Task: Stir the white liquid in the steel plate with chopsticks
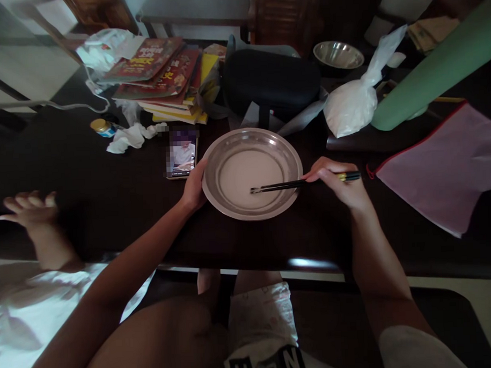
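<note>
My right hand [337, 182] is closed around a pair of dark chopsticks [294, 184] — I hold them near their far-right end, fingers pinched over the top, the butt ends poking out past my knuckles to the right. Their long axis runs almost level, right to left, and the tips rest inside the metal plate [216, 153], low in its near half, touching the pale liquid [245, 170] that covers its flat bottom. So the liquid lies to the left of my right hand, straight along the sticks.

My left hand [194, 187] is cupped against the plate's left rim, thumb and fingers curled on the edge, steadying it. The plate sits on the dark table [88, 179] directly in front of me, between my two hands. Just left of it, beside my left hand, lies a phone [182, 154] with its screen lit. Another person's hand [29, 208] rests at the table's left edge — well apart from mine.
</note>
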{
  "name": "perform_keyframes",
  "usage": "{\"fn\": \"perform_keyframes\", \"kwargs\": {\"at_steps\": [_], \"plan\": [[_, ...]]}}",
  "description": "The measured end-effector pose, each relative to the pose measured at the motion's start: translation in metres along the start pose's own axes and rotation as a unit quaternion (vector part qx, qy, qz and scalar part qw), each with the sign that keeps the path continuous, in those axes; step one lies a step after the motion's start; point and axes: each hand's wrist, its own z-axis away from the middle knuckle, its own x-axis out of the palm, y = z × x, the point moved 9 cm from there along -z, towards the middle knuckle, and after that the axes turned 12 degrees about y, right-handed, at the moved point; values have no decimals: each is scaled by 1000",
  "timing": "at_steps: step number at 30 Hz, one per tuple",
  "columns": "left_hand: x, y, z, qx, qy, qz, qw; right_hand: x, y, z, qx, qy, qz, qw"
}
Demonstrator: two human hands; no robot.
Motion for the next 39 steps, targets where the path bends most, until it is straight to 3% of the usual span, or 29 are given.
{"fn": "perform_keyframes", "kwargs": {"at_steps": [3, 8, 13, 18, 23, 28, 34, 39], "plan": [[0, -1, 0, -1, -1, 1, 1000, 6, -5, 0, -35, -15, 7, 999], [2, 1, 1, 7, -9, 6, 1000, -14, 2, -2, 9, 59, 7, 998], [1, 1, 1, 1, -5, 1, 1000, 5, -5, 0, -28, -17, 9, 999], [2, 1, 1, 2, -4, 3, 1000, -12, 0, -1, -11, 61, 9, 998], [-2, -1, -1, -1, 5, -5, 1000, 4, -5, 0, -31, -10, 13, 999], [-3, 1, 0, 6, 24, -8, 1000, -9, -2, -1, -18, 54, 14, 998], [-3, 2, 1, 1, 34, -14, 999, 8, -5, 1, -37, -14, 7, 999], [-2, 1, -1, 14, 5, -11, 1000, -7, -3, 0, -19, 46, -3, 999]]}}
